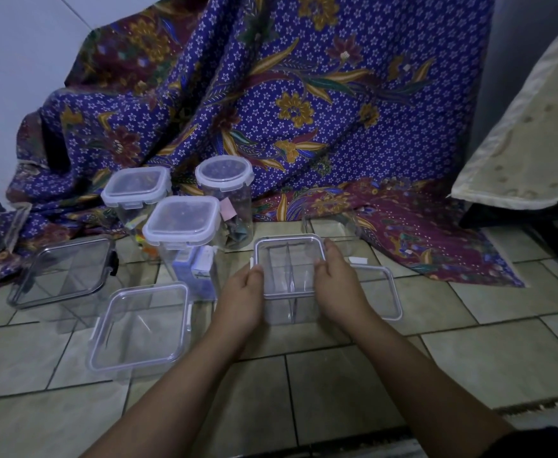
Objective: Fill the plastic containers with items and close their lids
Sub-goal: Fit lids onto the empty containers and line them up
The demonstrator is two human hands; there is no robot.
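Observation:
A clear square plastic container (pixel 289 269) with its lid on stands on the tiled floor in the middle. My left hand (pixel 243 292) grips its left side and my right hand (pixel 335 279) grips its right side, thumbs on the lid's edges. Its inside looks empty. Behind it to the left stand three lidded containers with items inside: a square one (pixel 137 188), another square one (pixel 182 221) and a round one (pixel 224 175). An empty lidded container (pixel 140 328) sits at the left front, and a darker-rimmed one (pixel 63 271) farther left.
A loose lid (pixel 381 294) lies just right of my right hand, and a clear open container (pixel 330 231) stands behind it. A purple patterned cloth (pixel 271 94) drapes the back. A beige mattress edge (pixel 529 143) is at the right.

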